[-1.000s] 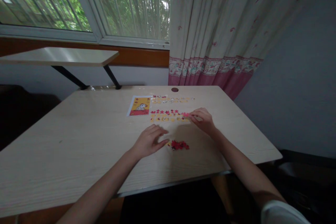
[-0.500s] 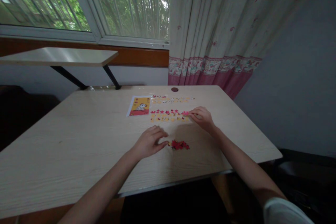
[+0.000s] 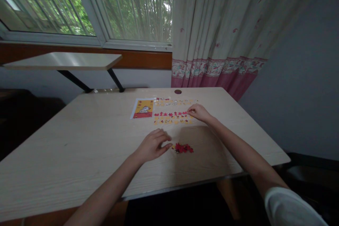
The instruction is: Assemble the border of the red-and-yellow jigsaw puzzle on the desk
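A pale wood-grain table (image 3: 92,148) is standing below a white-framed window (image 3: 135,7), with a cream curtain (image 3: 212,24) banded in pink hanging at the far right. The left hand (image 3: 153,145) is hovering low, palm inward, its forearm slanting in from the near left; its thumb and fingers are staying well apart, the thumb tip pointing just beside a loose pile of small red puzzle pieces (image 3: 184,148). The right hand (image 3: 200,112) is leaning in farther away, its thumb and index finger meeting at the right end of a row of pinkish-red puzzle pieces (image 3: 169,114); whether they are gripping a piece, one cannot tell.

The tabletop is spreading widely to the left of the left hand, its near edge running below both forearms, its right edge lying well apart from the right hand. Rows of small yellow puzzle pieces (image 3: 175,122) are lying just nearer than the red row, and mixed-colour rows (image 3: 174,103) are lying beyond it. A yellow-and-red picture sheet (image 3: 143,109) is lying to their left. A white raised shelf (image 3: 66,60) on black supports is overhanging the far left.
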The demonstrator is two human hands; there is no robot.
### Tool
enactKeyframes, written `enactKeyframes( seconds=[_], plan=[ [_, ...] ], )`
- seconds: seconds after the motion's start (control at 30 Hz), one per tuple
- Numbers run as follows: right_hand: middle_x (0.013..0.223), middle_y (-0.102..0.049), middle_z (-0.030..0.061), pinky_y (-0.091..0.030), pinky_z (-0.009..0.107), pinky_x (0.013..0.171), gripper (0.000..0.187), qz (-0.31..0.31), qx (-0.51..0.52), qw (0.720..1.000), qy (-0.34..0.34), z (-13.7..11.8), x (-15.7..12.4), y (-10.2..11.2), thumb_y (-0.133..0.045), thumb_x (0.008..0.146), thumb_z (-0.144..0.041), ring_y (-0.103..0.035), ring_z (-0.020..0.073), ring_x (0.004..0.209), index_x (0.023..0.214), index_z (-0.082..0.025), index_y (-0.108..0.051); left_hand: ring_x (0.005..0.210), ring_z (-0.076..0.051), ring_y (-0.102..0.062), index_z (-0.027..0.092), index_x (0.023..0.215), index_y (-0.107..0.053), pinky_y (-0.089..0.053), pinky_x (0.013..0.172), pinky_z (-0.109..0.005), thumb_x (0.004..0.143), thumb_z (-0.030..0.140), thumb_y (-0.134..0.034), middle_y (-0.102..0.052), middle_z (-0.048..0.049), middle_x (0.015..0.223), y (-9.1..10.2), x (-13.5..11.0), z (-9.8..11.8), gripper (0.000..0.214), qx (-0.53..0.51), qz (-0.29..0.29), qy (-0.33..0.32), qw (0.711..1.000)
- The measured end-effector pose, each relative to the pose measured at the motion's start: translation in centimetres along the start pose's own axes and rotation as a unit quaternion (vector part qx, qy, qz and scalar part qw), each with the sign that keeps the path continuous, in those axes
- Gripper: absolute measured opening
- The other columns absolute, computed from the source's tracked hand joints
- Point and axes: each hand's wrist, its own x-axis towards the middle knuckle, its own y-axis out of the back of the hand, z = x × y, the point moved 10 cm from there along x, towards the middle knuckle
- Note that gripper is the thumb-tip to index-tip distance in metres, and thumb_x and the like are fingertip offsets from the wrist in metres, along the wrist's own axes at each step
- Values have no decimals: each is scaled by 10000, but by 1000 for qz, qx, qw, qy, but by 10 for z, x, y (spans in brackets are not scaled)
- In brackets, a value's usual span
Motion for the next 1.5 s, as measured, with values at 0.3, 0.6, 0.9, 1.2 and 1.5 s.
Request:
enactKeyframes(
  seconds=[0.3,0.6,0.9,1.2,1.5],
  plan=[
    [834,-696,49,-397,254,726,143,-25,-41,999,-10,-1,-1,6,-596,808,-266,-592,171,793,826,-192,-716,840,-197,-536,182,993,-612,-434,770,-345,853,282,-514,-604,-61,846,-4,-1,0,198,-8,-25,-4,1000],
    [823,-702,33,-378,279,746,160,8,-24,995,100,-64,-38,13,-551,838,-268,-596,168,801,827,-188,-690,823,-190,-518,181,896,-635,-418,766,-329,798,223,-557,-584,-53,836,-9,0,5,132,-21,-42,-16,999],
    [760,-677,22,-397,263,724,125,40,47,984,168,-121,-64,1,-549,848,-236,-590,134,730,818,-176,-655,854,-179,-506,179,821,-595,-397,797,-317,729,132,-589,-576,-32,853,-11,2,2,104,-90,-52,2,995],
    [738,-653,27,-396,269,702,168,62,11,964,259,-163,-88,-6,-518,877,-278,-568,130,705,858,-189,-660,747,-138,-509,176,764,-581,-400,680,-256,780,143,-553,-592,-6,767,-12,2,-7,47,-182,-34,46,982],
    [740,-666,24,-399,263,677,180,142,9,958,248,-163,-90,15,-517,879,-300,-577,122,679,853,-199,-664,689,-115,-510,154,777,-606,-396,629,-236,781,282,-617,-605,-13,759,-15,-5,-39,128,-299,55,147,941]
  ],
)
